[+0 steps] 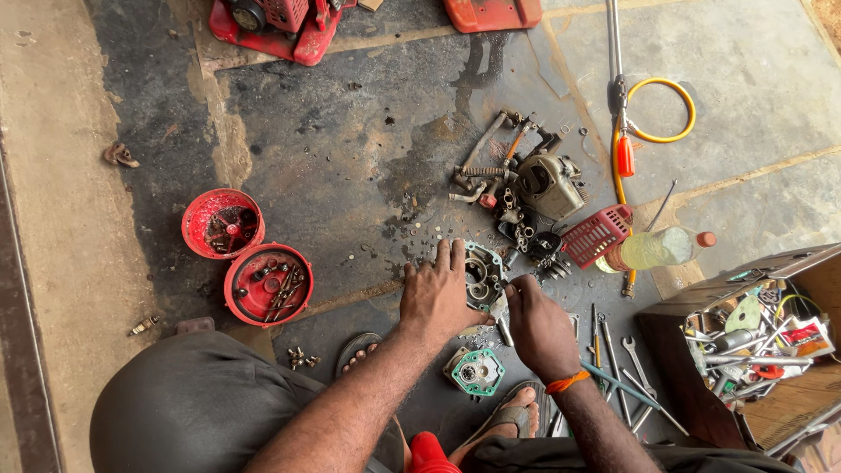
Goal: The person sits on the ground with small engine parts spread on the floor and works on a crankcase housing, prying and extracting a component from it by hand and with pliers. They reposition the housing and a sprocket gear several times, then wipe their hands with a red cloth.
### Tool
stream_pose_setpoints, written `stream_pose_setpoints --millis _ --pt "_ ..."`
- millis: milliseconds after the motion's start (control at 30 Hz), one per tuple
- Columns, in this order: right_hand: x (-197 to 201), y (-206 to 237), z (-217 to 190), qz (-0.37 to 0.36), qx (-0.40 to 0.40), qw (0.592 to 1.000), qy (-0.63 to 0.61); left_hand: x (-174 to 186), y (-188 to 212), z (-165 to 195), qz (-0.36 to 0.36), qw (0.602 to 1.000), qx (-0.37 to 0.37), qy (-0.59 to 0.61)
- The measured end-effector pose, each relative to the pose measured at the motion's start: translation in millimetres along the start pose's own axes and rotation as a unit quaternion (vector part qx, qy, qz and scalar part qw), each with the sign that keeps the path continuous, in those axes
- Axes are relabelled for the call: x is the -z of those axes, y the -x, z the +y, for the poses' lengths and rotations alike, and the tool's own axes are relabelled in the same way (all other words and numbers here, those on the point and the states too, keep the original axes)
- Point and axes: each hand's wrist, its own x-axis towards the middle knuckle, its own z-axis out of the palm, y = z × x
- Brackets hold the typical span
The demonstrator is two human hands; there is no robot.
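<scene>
My left hand (435, 293) rests flat, fingers spread, on the oily floor against the left side of a grey metal engine housing (483, 271) with a greenish gasket rim. My right hand (536, 326), an orange thread at its wrist, is closed around a small metal tool (502, 317) whose tip meets the housing's lower edge. A second green-gasketed cover (476, 370) lies on the floor below the hands, between my sandalled feet.
Two red round covers (223, 223) (268, 285) holding small parts sit to the left. A pile of engine parts (526, 188), a red plastic grille (596, 235) and a bottle of yellowish liquid (655, 249) lie beyond. Spanners (632, 368) and an open wooden toolbox (753, 337) are at right.
</scene>
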Motion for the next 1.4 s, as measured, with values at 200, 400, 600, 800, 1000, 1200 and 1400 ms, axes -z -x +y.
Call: stream_pose_setpoints --millis 200,400,600,800,1000,1200,1400 --pt "12.3 -2.8 6.2 -0.014 -0.003 0.996 -0.085 11.8 -2.0 -0.2 -0.040 0.999 0.016 -0.010" --pt "11.9 -2.9 -3.1 -0.006 0.016 0.999 -0.029 16.2 -4.4 -8.0 -0.037 0.999 -0.023 -0.028" --pt "6.4 14.6 -7.3 0.004 0.013 1.000 0.011 10.8 -7.6 -9.4 -0.017 0.999 -0.029 -0.012" --pt "7.7 6.8 -4.7 0.004 0.011 1.000 0.017 2.0 -9.7 -11.5 -0.047 0.998 -0.021 0.045" --pt "4.1 10.4 -12.6 0.004 0.048 0.997 0.056 -1.0 -11.8 -12.3 -0.051 0.998 -0.017 0.039" --pt "6.1 4.4 -12.9 0.002 0.034 0.996 0.081 1.8 -6.6 -12.2 -0.024 0.998 -0.021 0.056" --pt "3.8 8.3 -13.4 0.000 0.019 0.997 0.078 0.2 -8.8 -12.2 -0.033 0.998 -0.020 0.053"
